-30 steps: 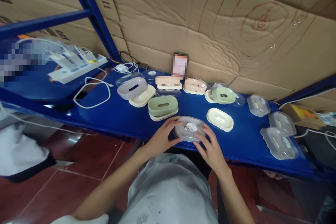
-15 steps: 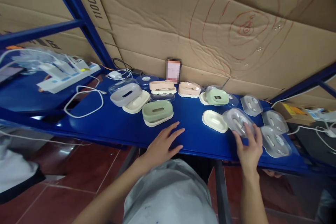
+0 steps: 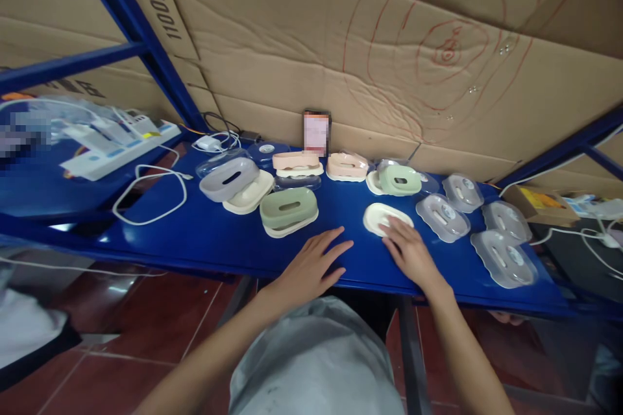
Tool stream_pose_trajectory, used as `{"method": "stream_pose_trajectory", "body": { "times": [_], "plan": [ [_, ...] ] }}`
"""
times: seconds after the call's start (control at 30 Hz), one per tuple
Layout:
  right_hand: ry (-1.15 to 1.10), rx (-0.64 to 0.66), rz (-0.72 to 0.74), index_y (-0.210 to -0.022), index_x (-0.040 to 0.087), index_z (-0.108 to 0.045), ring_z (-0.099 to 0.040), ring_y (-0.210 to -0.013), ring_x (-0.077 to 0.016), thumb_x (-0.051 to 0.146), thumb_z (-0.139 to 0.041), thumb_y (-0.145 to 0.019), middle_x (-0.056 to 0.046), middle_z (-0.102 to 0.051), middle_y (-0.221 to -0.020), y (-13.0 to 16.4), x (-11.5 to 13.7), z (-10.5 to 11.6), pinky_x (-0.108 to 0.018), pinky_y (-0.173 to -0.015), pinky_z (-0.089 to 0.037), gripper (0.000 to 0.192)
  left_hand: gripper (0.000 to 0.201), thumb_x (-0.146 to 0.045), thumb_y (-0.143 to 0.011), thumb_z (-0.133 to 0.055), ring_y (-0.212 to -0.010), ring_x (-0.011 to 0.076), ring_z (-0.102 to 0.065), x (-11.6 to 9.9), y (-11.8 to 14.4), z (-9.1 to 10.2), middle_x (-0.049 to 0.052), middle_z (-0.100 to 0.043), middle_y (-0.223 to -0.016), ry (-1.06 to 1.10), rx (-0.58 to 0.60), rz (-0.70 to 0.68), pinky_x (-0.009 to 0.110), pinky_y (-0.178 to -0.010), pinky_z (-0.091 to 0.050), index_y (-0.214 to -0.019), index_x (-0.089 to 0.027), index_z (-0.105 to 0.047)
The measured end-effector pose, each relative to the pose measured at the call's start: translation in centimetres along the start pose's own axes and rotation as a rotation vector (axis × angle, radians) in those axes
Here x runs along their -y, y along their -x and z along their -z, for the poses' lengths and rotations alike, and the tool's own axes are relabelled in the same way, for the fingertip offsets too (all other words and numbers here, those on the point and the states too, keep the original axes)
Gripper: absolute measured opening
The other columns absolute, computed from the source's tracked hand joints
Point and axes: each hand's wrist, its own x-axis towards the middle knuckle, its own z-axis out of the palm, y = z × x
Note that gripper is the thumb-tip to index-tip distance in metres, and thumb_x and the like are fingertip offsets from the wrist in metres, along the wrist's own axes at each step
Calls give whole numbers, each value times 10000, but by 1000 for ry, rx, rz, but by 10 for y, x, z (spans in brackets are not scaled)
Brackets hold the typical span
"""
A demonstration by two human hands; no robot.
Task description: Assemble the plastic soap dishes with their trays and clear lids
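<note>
Head view shows clear lids [image 3: 442, 216] at right and a green dish [image 3: 289, 208] mid-frame, while the right hand [image 3: 411, 253] rests spread fingertips on the cream dish [image 3: 382, 216] and the left hand [image 3: 309, 269] lies flat, fingers spread.

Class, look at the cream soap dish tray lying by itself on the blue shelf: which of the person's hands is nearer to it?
Right. The right hand has its fingertips on the cream tray; the left hand lies flat on the blue shelf, apart from the tray, to its left.
</note>
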Motion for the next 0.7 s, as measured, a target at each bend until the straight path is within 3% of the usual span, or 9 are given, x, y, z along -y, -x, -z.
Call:
{"method": "stream_pose_trajectory", "body": {
  "times": [0.07, 0.13, 0.27, 0.37, 0.43, 0.5, 0.57, 0.7],
  "plan": [
    [-132, 74, 93, -1477, 269, -629, -551, -1489, -252, 329, -506, -1116, -79, -608, -1581, -11, 14, -3, -493, -1215, -480, 386, 576, -278, -1066, -619, -1601, 350, -374, 0, -5, -1, 143, -343, -1749, -26, 12, -22, 576, -1246, -435, -1614, -286, -440],
    [-169, 55, 118, -1535, 274, -573, -500, -1532, -229, 320, -497, -1117, -66, -573, -1616, -26, 12, -1, -470, -1249, -446, 427, 522, -292, -1063, -630, -1604, 367, -369, 1, -8, -1, 148, -365, -1739, -63, 30, -36, 605, -1255, -413, -1567, -270, -495],
    [85, -90, -51, -1557, 197, -554, -481, -1538, -321, 305, -490, -1091, -139, -538, -1636, -63, -41, 8, -579, -1248, -393, 482, 263, -312, -1050, -657, -1464, 341, -537, 6, -3, 2, 129, -554, -1587, -77, 31, -31, 579, -1223, -459, -1300, -231, -662],
    [190, -106, -139, -1380, 182, -696, -651, -1344, -360, 292, -511, -1065, -158, -724, -1411, -83, -83, 14, -628, -1169, -422, 382, 123, -284, -1041, -667, -1392, 306, -583, 12, 9, 5, 111, -593, -1519, -5, -36, 5, 522, -1182, -514, -1149, -229, -688],
    [188, -115, -140, -1292, 191, -739, -720, -1203, -332, 304, -509, -1074, -146, -789, -1269, -87, -90, 18, -585, -1121, -457, 338, 77, -257, -1048, -650, -1403, 282, -577, 16, 16, 5, 100, -580, -1520, 70, -72, 26, 488, -1182, -522, -1114, -240, -687],
    [177, -143, -110, -1315, 198, -728, -727, -1162, -309, 337, -511, -1091, -139, -792, -1253, -81, -74, 21, -528, -1087, -476, 341, 76, -244, -1046, -652, -1447, 276, -551, 19, 20, 5, 90, -546, -1553, 135, -92, 56, 474, -1205, -508, -1115, -251, -683],
    [131, -146, -15, -1389, 217, -686, -708, -1186, -294, 346, -529, -1098, -125, -773, -1297, -68, -40, 23, -494, -1078, -475, 354, 190, -243, -1022, -691, -1490, 284, -521, 20, 21, 3, 90, -503, -1597, 178, -103, 108, 485, -1236, -483, -1209, -267, -665],
    [-17, -10, 214, -1496, 260, -592, -694, -1161, -248, 266, -544, -1100, -96, -756, -1284, -34, 38, 17, -501, -1127, -442, 399, 712, -230, -978, -753, -1561, 309, -449, 19, 18, 1, 116, -427, -1672, 216, -117, 211, 520, -1258, -464, -1591, -329, -405]
  ]
}}
